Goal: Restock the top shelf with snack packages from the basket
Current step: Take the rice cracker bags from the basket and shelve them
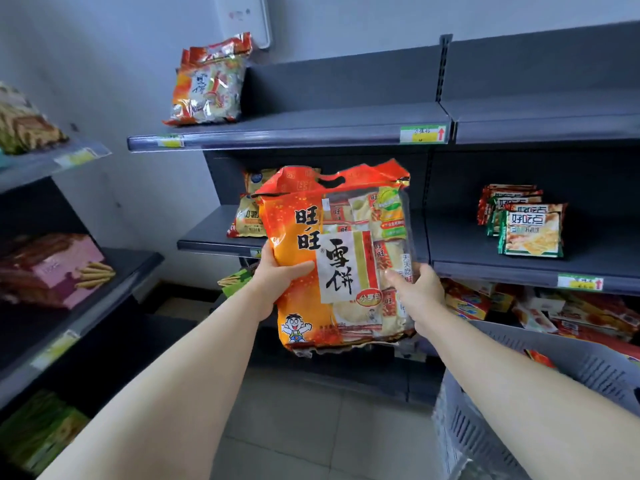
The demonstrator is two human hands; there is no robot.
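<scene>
A large orange and red snack package (332,258) with a cut-out handle is held upright in front of the middle shelf. My left hand (277,278) grips its left edge, thumb across the front. My right hand (419,292) grips its right side, fingers curled onto the clear window. The dark top shelf (311,131) above carries several matching orange packages (207,84) leaning at its left end; the rest of its surface is bare. The grey slatted basket (540,375) stands at the lower right with a red package showing inside.
The middle shelf holds yellow bags (247,216) behind the held package and green-edged cracker packs (530,226) to the right. Red boxes (571,313) fill the lower shelf. A second rack at the left carries pink boxes (55,268) and green packs (38,431).
</scene>
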